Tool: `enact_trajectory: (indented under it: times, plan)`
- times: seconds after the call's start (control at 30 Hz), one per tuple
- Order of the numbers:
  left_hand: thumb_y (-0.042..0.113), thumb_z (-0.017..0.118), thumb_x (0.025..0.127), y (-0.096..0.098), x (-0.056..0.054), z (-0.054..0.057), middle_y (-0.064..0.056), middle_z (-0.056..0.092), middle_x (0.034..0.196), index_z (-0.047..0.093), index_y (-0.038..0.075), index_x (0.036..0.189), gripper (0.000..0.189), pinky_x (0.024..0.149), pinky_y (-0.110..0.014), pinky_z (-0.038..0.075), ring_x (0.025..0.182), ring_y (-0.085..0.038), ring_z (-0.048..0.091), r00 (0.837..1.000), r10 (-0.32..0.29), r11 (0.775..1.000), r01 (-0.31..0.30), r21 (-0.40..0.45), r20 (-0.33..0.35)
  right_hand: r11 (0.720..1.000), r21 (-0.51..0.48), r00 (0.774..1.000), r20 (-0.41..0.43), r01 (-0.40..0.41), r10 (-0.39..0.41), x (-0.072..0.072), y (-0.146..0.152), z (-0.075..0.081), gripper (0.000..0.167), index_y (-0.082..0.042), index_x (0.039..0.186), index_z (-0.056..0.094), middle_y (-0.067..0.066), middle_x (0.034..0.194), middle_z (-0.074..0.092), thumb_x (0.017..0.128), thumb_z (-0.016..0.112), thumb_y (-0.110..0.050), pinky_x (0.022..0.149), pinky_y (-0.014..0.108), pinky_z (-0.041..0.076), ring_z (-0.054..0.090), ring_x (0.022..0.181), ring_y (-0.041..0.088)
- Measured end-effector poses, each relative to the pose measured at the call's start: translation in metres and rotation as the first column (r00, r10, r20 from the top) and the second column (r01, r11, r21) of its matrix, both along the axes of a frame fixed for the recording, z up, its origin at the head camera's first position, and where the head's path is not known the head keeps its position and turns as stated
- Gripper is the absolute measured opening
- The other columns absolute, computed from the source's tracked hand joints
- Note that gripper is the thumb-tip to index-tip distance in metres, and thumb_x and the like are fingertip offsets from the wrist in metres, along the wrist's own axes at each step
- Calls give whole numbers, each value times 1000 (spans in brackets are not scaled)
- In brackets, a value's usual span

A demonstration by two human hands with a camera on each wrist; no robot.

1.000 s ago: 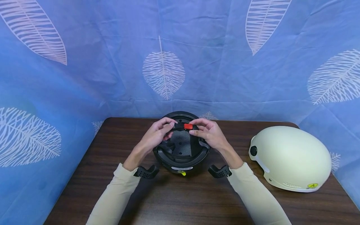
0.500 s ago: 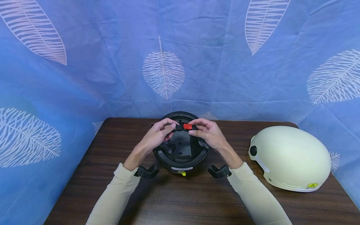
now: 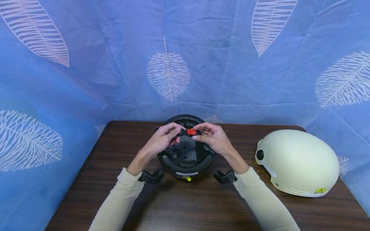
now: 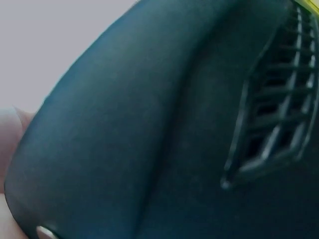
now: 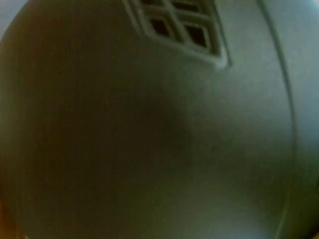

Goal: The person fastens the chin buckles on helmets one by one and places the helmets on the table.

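Observation:
A black helmet (image 3: 187, 168) lies upside down at the table's back edge, its padded inside facing up. Over its opening, a chin strap buckle (image 3: 191, 132) with a red part spans the space between both hands. My left hand (image 3: 160, 138) pinches the black strap end left of the red part, between thumb and fingers. From the other side, my right hand (image 3: 214, 137) pinches the buckle's right end and strap. The helmet's outer shell (image 4: 114, 124) with a grid vent fills the left wrist view; the same shell (image 5: 149, 139) fills the right wrist view, hiding most of the hand there.
A cream helmet (image 3: 297, 160) with a round black vent sits right side up at the right of the brown wooden table (image 3: 185, 205). Behind the table hangs a blue cloth (image 3: 216, 73) with white leaf prints.
The red buckle has shifted slightly left and toward the person, and the right fingers have moved along with it. The left fingers have moved very slightly. Both helmets stay in place.

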State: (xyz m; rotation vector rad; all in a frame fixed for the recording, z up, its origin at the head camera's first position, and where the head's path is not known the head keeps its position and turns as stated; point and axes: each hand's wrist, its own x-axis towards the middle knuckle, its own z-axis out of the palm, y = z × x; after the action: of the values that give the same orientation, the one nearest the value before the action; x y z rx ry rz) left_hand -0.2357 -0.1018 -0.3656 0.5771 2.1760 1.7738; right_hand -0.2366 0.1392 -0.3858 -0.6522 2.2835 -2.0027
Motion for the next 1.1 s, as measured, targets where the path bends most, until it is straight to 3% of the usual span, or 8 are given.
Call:
enact_trajectory:
  times: [0.13, 0.37, 0.8, 0.9, 1.1]
  plan:
    - [26, 44, 107, 0, 0, 0, -7, 57, 82, 61, 12, 124, 27, 63, -27, 39, 68, -22, 46, 1000, 6, 1000, -6, 9, -1, 1000, -15, 1000, -19, -14, 14, 1, 0, 0, 32, 5, 115, 67, 12, 111, 66, 85, 76, -2, 81, 22, 53, 63, 89, 16]
    - [26, 45, 107, 1, 3, -1, -13, 60, 82, 53, 12, 123, 23, 62, -27, 37, 72, -42, 42, 1000, 19, 1000, -19, 1, 3, 999, -37, 999, -28, -21, 20, 2, -2, 0, 32, 4, 114, 68, 9, 108, 67, 84, 78, -2, 80, 26, 56, 68, 91, 18]
    - [23, 44, 107, 0, 2, -2, -28, 58, 88, 52, 10, 118, 19, 60, -26, 35, 66, -29, 42, 1000, -14, 1000, 14, 16, -21, 1000, -23, 999, -48, -13, 11, 4, -3, 2, 28, 2, 110, 71, 15, 106, 68, 84, 77, -1, 75, 28, 57, 68, 85, 20]
    - [22, 44, 107, 0, 2, -1, -24, 59, 86, 51, 10, 119, 18, 60, -26, 35, 65, -27, 42, 999, -19, 1000, 19, 12, -26, 1000, -22, 999, -48, -9, 8, 4, -3, 1, 27, 2, 110, 71, 14, 106, 68, 84, 77, -1, 75, 28, 57, 68, 84, 20]
    - [20, 43, 107, 1, 1, -1, -16, 61, 82, 50, 8, 119, 18, 60, -25, 35, 68, -37, 40, 999, -37, 999, 38, 21, -39, 1000, -11, 998, -55, 8, -9, 5, -3, 1, 26, 1, 110, 72, 15, 105, 68, 84, 77, -2, 72, 26, 55, 67, 80, 20]
